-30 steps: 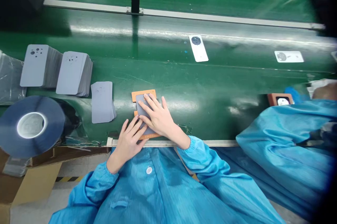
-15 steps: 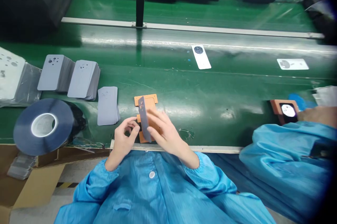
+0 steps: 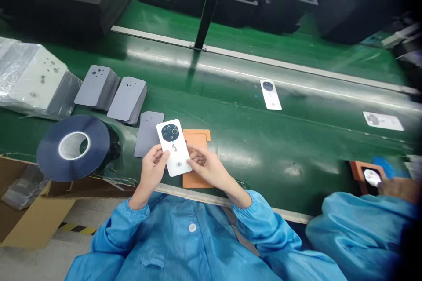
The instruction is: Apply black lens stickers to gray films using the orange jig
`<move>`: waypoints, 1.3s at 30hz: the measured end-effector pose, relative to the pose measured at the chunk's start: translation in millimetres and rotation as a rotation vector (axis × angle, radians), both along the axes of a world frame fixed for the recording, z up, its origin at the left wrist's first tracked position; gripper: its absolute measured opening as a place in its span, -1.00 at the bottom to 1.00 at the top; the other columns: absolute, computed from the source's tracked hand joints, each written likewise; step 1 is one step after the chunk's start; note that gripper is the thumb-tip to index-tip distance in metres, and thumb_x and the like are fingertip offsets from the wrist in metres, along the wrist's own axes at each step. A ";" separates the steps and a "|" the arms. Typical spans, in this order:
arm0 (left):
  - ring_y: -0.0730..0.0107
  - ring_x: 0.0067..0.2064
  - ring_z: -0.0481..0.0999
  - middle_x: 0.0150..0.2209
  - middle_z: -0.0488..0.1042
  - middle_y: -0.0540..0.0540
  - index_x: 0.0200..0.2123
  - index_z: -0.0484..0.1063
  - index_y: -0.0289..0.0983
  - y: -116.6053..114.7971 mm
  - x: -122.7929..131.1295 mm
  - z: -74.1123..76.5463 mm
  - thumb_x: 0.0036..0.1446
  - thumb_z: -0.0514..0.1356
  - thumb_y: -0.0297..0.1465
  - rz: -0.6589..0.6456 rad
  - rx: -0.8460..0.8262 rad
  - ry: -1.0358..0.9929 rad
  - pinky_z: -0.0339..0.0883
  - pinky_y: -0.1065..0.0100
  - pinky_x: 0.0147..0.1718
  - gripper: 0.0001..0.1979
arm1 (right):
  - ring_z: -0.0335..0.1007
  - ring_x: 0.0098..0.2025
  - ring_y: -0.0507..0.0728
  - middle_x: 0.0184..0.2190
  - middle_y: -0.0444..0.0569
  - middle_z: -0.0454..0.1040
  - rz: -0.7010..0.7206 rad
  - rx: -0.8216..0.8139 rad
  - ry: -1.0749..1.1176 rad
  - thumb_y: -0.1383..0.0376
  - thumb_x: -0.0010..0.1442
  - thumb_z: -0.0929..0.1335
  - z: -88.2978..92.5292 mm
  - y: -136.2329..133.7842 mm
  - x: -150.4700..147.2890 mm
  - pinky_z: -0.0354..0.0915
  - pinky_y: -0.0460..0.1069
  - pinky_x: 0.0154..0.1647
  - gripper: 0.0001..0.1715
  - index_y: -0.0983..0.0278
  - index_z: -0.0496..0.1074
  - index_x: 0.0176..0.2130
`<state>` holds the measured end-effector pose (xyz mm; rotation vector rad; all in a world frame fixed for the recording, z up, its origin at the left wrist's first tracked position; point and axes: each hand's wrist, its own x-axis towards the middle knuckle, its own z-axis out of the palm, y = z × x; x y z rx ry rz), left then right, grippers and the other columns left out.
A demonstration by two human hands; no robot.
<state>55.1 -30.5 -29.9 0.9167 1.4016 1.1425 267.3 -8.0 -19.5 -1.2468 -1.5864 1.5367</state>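
A white phone back panel (image 3: 178,157) with a round black camera area faces up, tilted, above the bench. My left hand (image 3: 152,171) pinches its left edge. My right hand (image 3: 209,169) grips the lower right edge, fingers curled behind it. Under and beside the panel lies an orange jig (image 3: 198,180), partly covered by the panel and my right hand. Just left of the panel a low stack of grey phone-shaped sheets (image 3: 147,133) rests on the green bench, its right side hidden by the panel.
Two taller stacks of grey sheets (image 3: 92,87) (image 3: 127,98) stand farther left, near a bagged white stack (image 3: 38,78). A large tape roll (image 3: 49,149) lies at the front left. White panels (image 3: 272,98) (image 3: 384,122) lie rightward. A co-worker's sleeve (image 3: 359,228) is at right.
The panel has turned from edge-on over the jig to show its white printed face, shifting slightly left. My left hand now grips its edge. The whole view has tilted.
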 end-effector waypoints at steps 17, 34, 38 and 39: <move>0.33 -0.39 0.51 -0.37 0.59 -0.07 -0.19 0.58 -0.23 -74.3 -115.7 20.3 0.38 0.15 -0.20 0.407 0.147 0.968 0.33 0.33 -0.30 -0.72 | 0.42 -0.51 0.00 -0.32 0.13 0.60 -0.539 0.010 -0.353 0.41 0.17 0.41 -26.4 267.6 35.7 0.34 -0.12 -0.56 -0.59 0.53 0.48 0.02; 0.47 -0.56 0.15 -0.63 0.08 0.13 -0.49 0.38 -0.19 -60.0 -69.3 31.6 0.27 0.22 -0.15 0.183 0.075 0.906 0.04 0.37 -0.46 -0.66 | 0.59 -0.33 0.11 -0.20 0.03 0.70 0.236 0.122 -0.194 0.11 0.35 0.39 23.1 69.0 -84.7 0.43 -0.01 -0.24 -0.60 0.31 0.65 0.00; 0.47 -0.57 0.14 -0.64 0.12 0.12 -0.51 0.45 -0.20 -65.7 -56.3 33.3 0.24 0.24 -0.18 0.095 0.065 0.839 0.02 0.37 -0.48 -0.68 | 0.61 -0.29 0.13 -0.17 -0.02 0.71 0.452 0.106 -0.171 0.05 0.38 0.37 27.1 25.6 -113.6 0.42 -0.01 -0.22 -0.57 0.26 0.66 0.00; 0.47 -0.56 0.13 -0.64 0.12 0.12 -0.52 0.46 -0.20 -67.4 -54.7 33.5 0.23 0.24 -0.20 0.069 0.062 0.823 0.02 0.37 -0.48 -0.69 | 0.62 -0.26 0.14 -0.17 -0.02 0.71 0.480 0.109 -0.179 0.07 0.37 0.38 26.0 21.6 -116.8 0.42 -0.01 -0.20 -0.59 0.26 0.66 0.00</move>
